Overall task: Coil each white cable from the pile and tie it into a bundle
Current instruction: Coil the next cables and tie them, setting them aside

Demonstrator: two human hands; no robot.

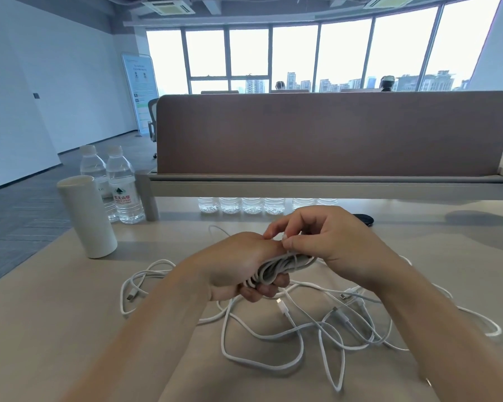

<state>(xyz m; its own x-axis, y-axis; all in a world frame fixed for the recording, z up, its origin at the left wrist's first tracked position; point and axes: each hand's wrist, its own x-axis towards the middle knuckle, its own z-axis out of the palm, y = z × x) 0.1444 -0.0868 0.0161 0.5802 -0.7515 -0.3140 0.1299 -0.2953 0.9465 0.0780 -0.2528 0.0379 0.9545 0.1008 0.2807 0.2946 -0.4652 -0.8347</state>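
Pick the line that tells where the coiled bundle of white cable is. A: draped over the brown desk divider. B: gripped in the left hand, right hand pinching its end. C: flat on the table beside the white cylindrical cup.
B: the left hand grips the coiled bundle of white cable while the right hand pinches its end.

Counted: one left hand [238, 265], one right hand [331, 242], one coiled cable bundle [276, 268], one loose cable pile [302, 332], two upright water bottles [124, 187], six bottle bases [251, 205] in a row, one white cylinder [86, 216].
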